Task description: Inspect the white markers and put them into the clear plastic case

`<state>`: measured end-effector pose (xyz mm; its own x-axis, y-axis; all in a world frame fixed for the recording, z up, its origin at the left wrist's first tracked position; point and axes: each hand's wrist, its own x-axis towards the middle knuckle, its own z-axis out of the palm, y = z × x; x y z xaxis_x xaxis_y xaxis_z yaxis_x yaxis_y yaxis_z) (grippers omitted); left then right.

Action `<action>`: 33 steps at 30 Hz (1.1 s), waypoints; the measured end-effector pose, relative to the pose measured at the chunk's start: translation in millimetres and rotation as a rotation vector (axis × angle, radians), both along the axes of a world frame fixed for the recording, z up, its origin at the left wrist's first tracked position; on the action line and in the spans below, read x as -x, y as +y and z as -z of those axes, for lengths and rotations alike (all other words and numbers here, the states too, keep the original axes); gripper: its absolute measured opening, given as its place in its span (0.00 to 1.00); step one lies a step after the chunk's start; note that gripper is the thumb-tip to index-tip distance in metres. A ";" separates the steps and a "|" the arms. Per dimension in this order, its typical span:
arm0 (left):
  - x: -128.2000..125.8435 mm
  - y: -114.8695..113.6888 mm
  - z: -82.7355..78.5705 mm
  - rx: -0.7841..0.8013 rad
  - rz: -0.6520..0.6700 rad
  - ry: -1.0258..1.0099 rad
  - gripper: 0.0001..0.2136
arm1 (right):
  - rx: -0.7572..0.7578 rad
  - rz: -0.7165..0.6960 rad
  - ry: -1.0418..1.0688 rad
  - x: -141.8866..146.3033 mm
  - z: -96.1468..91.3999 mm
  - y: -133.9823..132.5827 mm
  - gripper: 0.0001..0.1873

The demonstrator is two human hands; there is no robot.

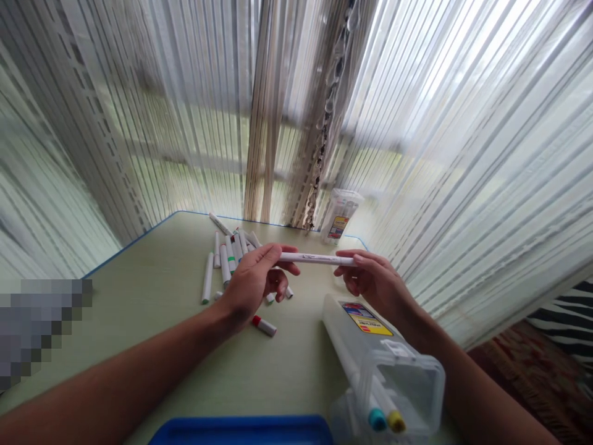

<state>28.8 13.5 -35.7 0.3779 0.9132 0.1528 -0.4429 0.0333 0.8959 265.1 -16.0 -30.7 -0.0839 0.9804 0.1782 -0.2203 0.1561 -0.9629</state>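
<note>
A white marker [317,258] is held level above the table between my two hands. My left hand [259,272] pinches its left end between thumb and fingers. At the other end, my right hand [370,272] grips it with the fingertips. Behind and below my left hand lies a loose pile of white markers [225,264], several with coloured ends. A short white cap-like piece with a red end [264,326] rests on the table nearer to me. Below my right hand, a clear plastic case [343,352] lies with its lid open, holding markers with teal and yellow ends.
A second clear case [337,216] stands upright at the table's back edge, by the sheer curtains [208,123]. The rim of a blue tray-like object [241,423] shows at the front. The pale green table [139,296] has a blue edge.
</note>
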 end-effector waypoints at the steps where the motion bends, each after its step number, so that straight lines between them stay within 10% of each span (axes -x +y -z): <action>1: 0.0 0.5 0.5 -0.007 0.001 0.006 0.13 | -0.007 -0.004 0.001 0.0 0.1 -0.1 0.13; 19: 2.4 -3.1 3.0 -0.276 -0.056 0.384 0.13 | -0.109 0.130 -0.255 -1.3 8.2 1.9 0.11; 33: -1.9 3.0 3.0 -0.097 -0.033 0.147 0.17 | 0.006 0.049 -0.013 1.9 -1.0 -0.5 0.14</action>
<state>30.6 16.4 -38.7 0.3725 0.9092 0.1862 -0.3065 -0.0688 0.9494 263.3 -16.6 -29.7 -0.0385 0.9844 0.1719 -0.1996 0.1610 -0.9666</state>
